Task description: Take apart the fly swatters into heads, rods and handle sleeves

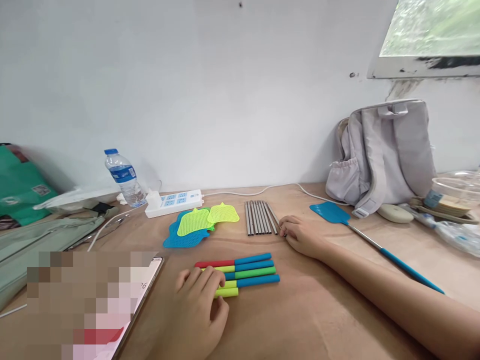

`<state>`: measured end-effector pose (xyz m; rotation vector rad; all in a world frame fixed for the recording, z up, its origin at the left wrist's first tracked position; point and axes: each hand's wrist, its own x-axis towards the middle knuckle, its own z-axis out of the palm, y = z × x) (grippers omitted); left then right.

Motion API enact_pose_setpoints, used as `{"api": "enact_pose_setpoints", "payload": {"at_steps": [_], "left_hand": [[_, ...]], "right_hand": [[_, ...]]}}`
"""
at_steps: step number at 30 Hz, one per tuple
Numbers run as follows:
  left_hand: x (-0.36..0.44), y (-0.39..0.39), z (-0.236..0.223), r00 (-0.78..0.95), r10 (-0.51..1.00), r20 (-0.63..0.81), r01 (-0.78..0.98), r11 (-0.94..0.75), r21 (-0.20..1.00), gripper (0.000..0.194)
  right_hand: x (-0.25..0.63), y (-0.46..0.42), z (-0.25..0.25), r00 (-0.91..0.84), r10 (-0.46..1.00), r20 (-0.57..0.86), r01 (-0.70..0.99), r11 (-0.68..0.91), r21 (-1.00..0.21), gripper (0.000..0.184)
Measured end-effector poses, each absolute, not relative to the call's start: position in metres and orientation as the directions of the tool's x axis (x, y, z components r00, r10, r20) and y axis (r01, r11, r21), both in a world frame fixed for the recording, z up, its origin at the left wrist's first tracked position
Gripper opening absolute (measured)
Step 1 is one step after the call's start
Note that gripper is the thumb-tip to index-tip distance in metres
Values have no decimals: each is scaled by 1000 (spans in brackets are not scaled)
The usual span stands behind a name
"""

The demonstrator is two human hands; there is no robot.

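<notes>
My left hand (198, 305) rests on the wooden table (318, 320) with its fingers curled over the left ends of several coloured plastic handles (243, 272) lying side by side in red, blue, green and yellow. My right hand (302, 236) lies further back, fingers bent, fingertips pinching or touching the right edge of a row of several metal rods (260, 217). A pile of mesh swatter heads (198, 225), yellow-green on blue, lies left of the rods. One assembled blue fly swatter (360, 235) stretches to the right of my right arm.
At the back stand a water bottle (125, 177), a white power strip (174, 202) with its cable, and a grey backpack (382, 155). A phone (146, 285) lies at the front left. Green bags (22, 190) sit far left; a clear bowl (455, 187) and clutter sit far right.
</notes>
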<state>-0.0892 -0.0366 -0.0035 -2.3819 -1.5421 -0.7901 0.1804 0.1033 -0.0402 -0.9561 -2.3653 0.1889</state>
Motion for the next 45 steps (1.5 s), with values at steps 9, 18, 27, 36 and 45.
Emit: {"api": "enact_pose_setpoints", "payload": {"at_steps": [9, 18, 27, 36, 45], "left_hand": [[-85, -39, -15, 322, 829, 458, 865, -454, 214, 19], [-83, -39, -13, 325, 819, 473, 872, -453, 185, 18], [-80, -42, -13, 355, 833, 424, 876, -455, 160, 15], [-81, -51, -18, 334, 896, 293, 915, -383, 126, 20], [-72, -55, -16, 571, 798, 193, 797, -595, 104, 8]], "right_hand": [[193, 94, -31, -682, 621, 385, 530, 783, -324, 28], [196, 69, -30, -646, 682, 342, 545, 726, -418, 26], [219, 48, -27, -716, 624, 312, 539, 779, -322, 29], [219, 49, -16, -786, 579, 216, 527, 811, -255, 24], [179, 5, -18, -941, 283, 189, 255, 954, -159, 22]]}}
